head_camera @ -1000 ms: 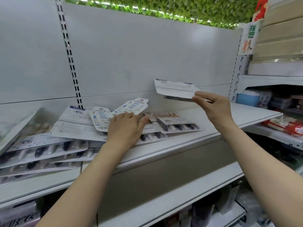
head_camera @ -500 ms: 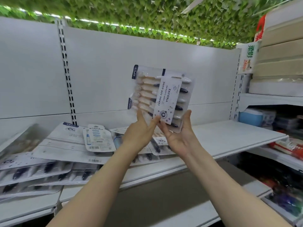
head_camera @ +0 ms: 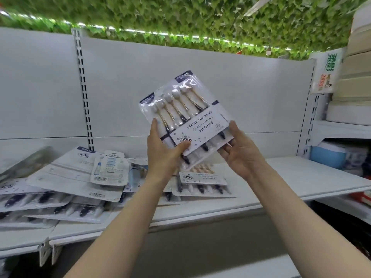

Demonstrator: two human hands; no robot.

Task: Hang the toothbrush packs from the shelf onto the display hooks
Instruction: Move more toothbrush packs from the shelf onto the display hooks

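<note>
In front of the white back panel (head_camera: 200, 81), above the shelf: one clear plastic toothbrush pack with a white paper band (head_camera: 185, 115), held up in the air, tilted with its top leaning right. Band reads "CARING FOR GUMS / YIKOJIFE". Brush heads point up; five white heads can be counted, with gold and dark handles running under the band.

Two hands on the pack. Left hand (head_camera: 162, 155) grips the lower left edge, thumb pressed on the front of the band, fingers behind. Right hand (head_camera: 241, 153) cups the lower right corner, palm facing the camera, thumb along the pack's right edge, fingers curled underneath.

On the long white metal shelf (head_camera: 291, 177), to the left and below the hands: a loose heap of more packs (head_camera: 80, 181), overlapping and lying flat. Exact count cannot be told; at least six show. One small white pack with a blue label and barcode (head_camera: 109, 169) lies on top of the heap. One banded pack (head_camera: 202, 185) lies directly under the held one, face up.

One slotted upright strip (head_camera: 84, 91) runs down the panel on the left; another (head_camera: 308, 109) on the right. Green artificial leaves (head_camera: 180, 17) cover the top. A blue and white box (head_camera: 329, 157) sits far right, on the neighbouring shelf.
</note>
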